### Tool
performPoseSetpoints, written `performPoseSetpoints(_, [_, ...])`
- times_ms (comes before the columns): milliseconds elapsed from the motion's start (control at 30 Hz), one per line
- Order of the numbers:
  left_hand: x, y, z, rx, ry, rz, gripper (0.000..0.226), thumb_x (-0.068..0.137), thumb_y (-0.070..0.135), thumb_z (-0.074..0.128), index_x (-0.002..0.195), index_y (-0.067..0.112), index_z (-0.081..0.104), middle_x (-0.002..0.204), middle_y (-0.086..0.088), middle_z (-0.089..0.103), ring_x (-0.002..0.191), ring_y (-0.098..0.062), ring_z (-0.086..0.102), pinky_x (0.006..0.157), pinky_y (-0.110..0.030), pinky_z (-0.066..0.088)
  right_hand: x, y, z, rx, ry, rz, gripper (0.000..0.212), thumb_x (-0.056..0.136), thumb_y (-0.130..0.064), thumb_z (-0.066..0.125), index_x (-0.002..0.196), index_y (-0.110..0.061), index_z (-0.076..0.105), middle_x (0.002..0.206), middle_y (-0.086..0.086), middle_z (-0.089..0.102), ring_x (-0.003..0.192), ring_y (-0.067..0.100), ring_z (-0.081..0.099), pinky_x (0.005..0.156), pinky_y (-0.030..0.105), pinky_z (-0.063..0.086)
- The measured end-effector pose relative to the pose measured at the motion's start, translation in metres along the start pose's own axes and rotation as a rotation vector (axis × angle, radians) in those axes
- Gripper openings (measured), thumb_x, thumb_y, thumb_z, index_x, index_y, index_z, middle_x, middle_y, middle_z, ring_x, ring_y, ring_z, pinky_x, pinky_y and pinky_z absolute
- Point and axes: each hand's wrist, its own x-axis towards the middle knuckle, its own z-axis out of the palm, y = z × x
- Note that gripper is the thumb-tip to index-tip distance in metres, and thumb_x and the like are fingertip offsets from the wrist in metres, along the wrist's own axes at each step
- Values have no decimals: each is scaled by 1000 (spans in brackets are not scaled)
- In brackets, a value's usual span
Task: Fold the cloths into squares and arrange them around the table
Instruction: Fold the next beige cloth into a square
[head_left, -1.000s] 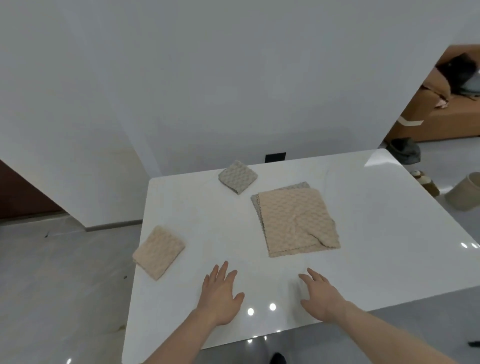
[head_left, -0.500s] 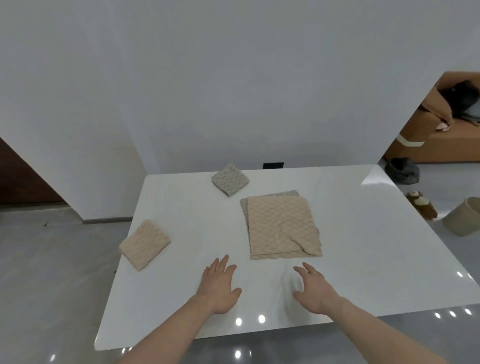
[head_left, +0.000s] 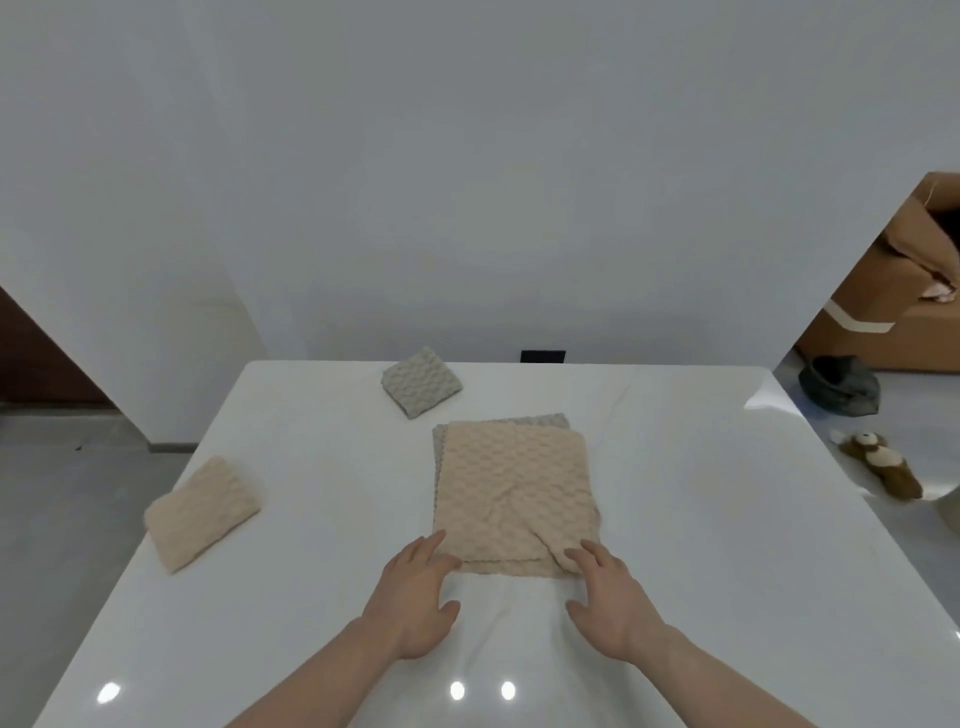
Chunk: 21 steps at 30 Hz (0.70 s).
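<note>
A large beige cloth (head_left: 511, 488) lies spread at the middle of the white table (head_left: 701, 519), on top of a grey cloth (head_left: 550, 420) whose edges peek out at the far and left sides. My left hand (head_left: 415, 597) lies flat with its fingertips at the beige cloth's near left corner. My right hand (head_left: 605, 597) lies flat too, fingertips touching the near right corner, where the cloth is rumpled. A folded beige square (head_left: 202, 512) sits near the left edge. A folded grey square (head_left: 422, 382) sits near the far edge.
A white wall stands right behind the table, with a black socket (head_left: 543, 356) at table height. On the floor to the right lie a plush toy (head_left: 883, 465), a dark bowl-like object (head_left: 839, 385) and a brown sofa (head_left: 904, 306).
Both hands have moved forward over the table and reached the near edge of the beige cloth. The view has shifted so the table sits more squarely in front of me.
</note>
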Motion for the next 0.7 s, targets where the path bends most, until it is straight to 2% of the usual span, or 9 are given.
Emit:
performPoseSetpoints(67, [22, -8, 8, -24, 31, 24, 48, 92, 47, 52, 139, 35, 51, 171, 5, 11, 156, -20, 12, 125, -30, 10, 24, 11, 7, 10, 60, -30, 64, 95, -31, 54, 155, -29, 30, 165, -4, 19, 146, 22, 30, 117, 34, 33])
performPoseSetpoints(167, [52, -33, 34, -29, 90, 107, 33, 89, 47, 52, 119, 34, 58, 167, 13, 19, 154, -13, 18, 120, -21, 11, 64, 28, 31, 17, 161, -84, 59, 93, -31, 54, 149, -30, 38, 153, -10, 34, 134, 19, 40, 110, 27, 37])
performPoseSetpoints(233, [59, -51, 66, -42, 183, 178, 22, 88, 48, 51, 104, 34, 57, 161, 27, 16, 152, -5, 19, 117, -16, 12, 83, 39, 57, 36, 259, -106, 52, 90, -34, 56, 141, -32, 47, 139, -14, 42, 120, 15, 42, 104, 27, 42])
performPoseSetpoints(300, [61, -66, 102, -61, 348, 241, 13, 91, 46, 52, 91, 34, 48, 162, 29, 17, 152, -1, 18, 119, -19, 17, 96, 48, 86, 83, 457, -141, 43, 85, -33, 64, 127, -34, 57, 125, -15, 49, 105, 13, 42, 93, 32, 48])
performPoseSetpoints(367, [62, -72, 125, -64, 490, 289, 10, 94, 44, 53, 95, 39, 45, 161, 28, 25, 151, 0, 20, 120, -24, 20, 102, 52, 110, 101, 655, -179, 39, 81, -29, 71, 118, -34, 60, 117, -14, 52, 98, 14, 44, 86, 33, 47])
performPoseSetpoints(433, [63, -75, 132, -70, 552, 307, 15, 94, 46, 52, 108, 42, 47, 157, 32, 26, 149, 4, 21, 119, -21, 20, 104, 56, 121, 91, 778, -224, 35, 82, -26, 73, 114, -34, 61, 114, -16, 52, 97, 13, 44, 86, 31, 44])
performPoseSetpoints(533, [58, -75, 133, -47, 557, 287, 30, 95, 51, 47, 124, 43, 46, 153, 37, 23, 144, 10, 20, 119, -17, 19, 106, 62, 126, 99, 849, -274, 30, 86, -27, 71, 113, -32, 61, 111, -18, 53, 97, 12, 44, 88, 30, 43])
performPoseSetpoints(700, [51, -68, 135, -95, 591, 213, 47, 93, 45, 55, 138, 38, 43, 143, 29, 43, 131, 4, 39, 108, -19, 33, 109, 68, 129, 63, 887, -296, 22, 92, -33, 64, 113, -27, 65, 111, -10, 61, 98, 21, 50, 90, 37, 46])
